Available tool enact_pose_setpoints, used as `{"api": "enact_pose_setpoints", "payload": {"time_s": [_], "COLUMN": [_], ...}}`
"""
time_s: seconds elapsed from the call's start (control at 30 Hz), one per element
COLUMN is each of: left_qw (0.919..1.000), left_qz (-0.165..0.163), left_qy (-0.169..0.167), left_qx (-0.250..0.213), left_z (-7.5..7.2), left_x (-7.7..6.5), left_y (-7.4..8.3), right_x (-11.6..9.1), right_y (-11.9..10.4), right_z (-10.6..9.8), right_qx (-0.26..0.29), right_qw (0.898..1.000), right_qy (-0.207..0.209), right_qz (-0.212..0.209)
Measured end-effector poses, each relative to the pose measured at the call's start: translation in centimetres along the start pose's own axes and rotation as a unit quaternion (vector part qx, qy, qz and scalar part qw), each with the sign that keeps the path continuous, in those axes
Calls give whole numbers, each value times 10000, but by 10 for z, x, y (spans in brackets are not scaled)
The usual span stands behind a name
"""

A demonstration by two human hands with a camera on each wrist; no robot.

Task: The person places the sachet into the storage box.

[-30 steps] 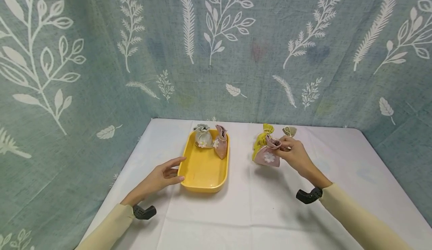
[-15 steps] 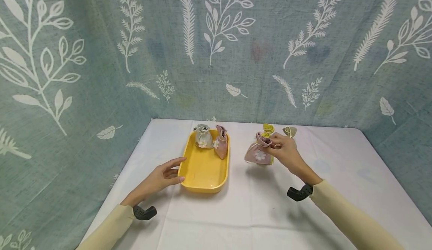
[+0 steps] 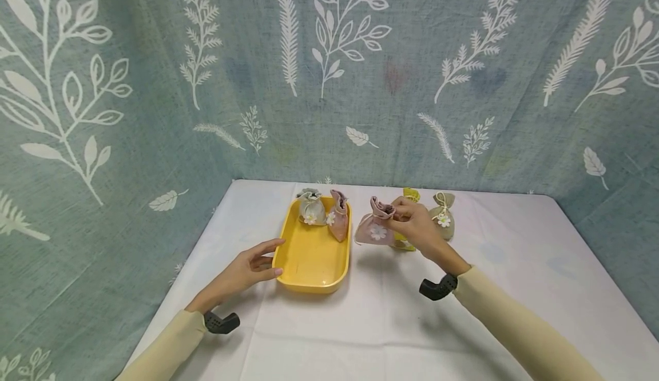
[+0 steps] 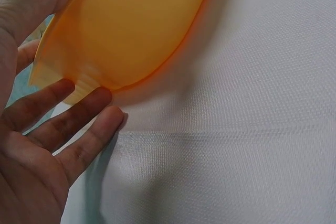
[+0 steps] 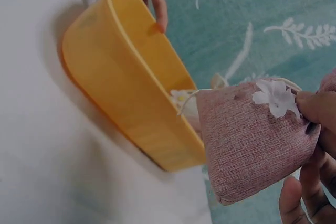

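My right hand (image 3: pixel 414 226) pinches the gathered neck of a pink drawstring pouch (image 3: pixel 374 232) with a white flower. The pouch hangs just right of a yellow plastic tray (image 3: pixel 311 286); in the right wrist view, the pink cloth (image 5: pixel 252 145) partly covers the tray's far end. My left hand (image 3: pixel 247 269) holds the tray's left side near the front corner, thumb and index finger over the rim, other fingers (image 4: pixel 86 111) against the outer wall. A grey pouch (image 3: pixel 311 212) and another pink pouch (image 3: pixel 337 223) sit at the tray's back end.
A yellow-green pouch (image 3: pixel 411 194) stands right of the tray, mostly hidden behind my right hand. Beside it is an olive-beige pouch (image 3: pixel 444 223) with a white flower. White cloth (image 3: pixel 319 335) covers the table, and a leaf-patterned green curtain (image 3: pixel 304 135) rises behind and at the left.
My right hand has moved left with the pink pouch, from in front of the yellow-green pouch toward the tray. The olive-beige pouch now shows more fully. My left hand and the tray stay put.
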State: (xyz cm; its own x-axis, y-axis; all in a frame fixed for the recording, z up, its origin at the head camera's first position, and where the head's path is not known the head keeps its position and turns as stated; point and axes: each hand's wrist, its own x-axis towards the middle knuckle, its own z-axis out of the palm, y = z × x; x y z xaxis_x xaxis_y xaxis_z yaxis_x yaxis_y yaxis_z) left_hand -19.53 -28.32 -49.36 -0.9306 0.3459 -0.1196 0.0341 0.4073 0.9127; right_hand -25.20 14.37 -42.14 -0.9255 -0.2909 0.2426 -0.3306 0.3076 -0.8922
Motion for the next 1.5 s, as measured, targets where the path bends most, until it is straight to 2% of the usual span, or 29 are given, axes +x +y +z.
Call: {"api": "enact_pose_setpoints", "payload": {"time_s": [0.5,0.93,1.2,1.5], "left_qw": [9999,10000,9998,9998], "left_qz": [-59,-57,21,104], "left_qy": [58,10,-111,-104], "left_qx": [74,-11,-152,-129], "left_z": [0,-2,-2,-2], "left_x": [1,1,0,1], "left_y": [-2,0,1,-3], "right_x": [20,36,44,53], "right_y": [-6,-16,-21,-25], "right_z": [31,67,91,120], "right_qx": [-670,-462,-565,-1089], "right_qw": [9971,9981,9976,9922], "right_qy": [-225,-340,-345,-425], "right_qz": [-298,-209,-212,-423]}}
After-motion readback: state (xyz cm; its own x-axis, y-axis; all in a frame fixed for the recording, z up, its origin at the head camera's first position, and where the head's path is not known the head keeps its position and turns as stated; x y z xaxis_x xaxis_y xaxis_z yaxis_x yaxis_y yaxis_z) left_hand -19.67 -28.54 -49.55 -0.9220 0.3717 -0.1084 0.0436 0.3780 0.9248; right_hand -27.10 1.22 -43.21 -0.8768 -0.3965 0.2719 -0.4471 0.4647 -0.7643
